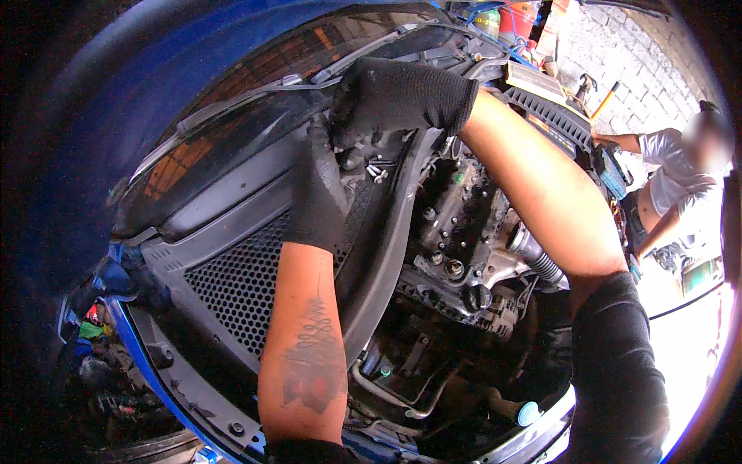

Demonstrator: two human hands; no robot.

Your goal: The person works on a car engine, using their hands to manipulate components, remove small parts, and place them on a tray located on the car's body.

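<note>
Both of my hands wear black knit gloves and meet over the plastic cowl (232,232) at the base of the windshield. My left hand (318,185) reaches up from below, its fingers closed and partly lost in shadow against the other glove. Coming in from the right, my right hand (386,97) is bent at the wrist with its fingers curled down. Whatever lies between the two hands is hidden. Several loose silver bolts (376,171) lie on the cowl just beside my hands.
Right of the cowl is an exposed engine (456,232) with a ribbed intake hose (541,251). An air filter (533,81) rests at the far right. A person in a white shirt (676,174) is at the car's right side. The windshield (232,124) slopes up behind the cowl.
</note>
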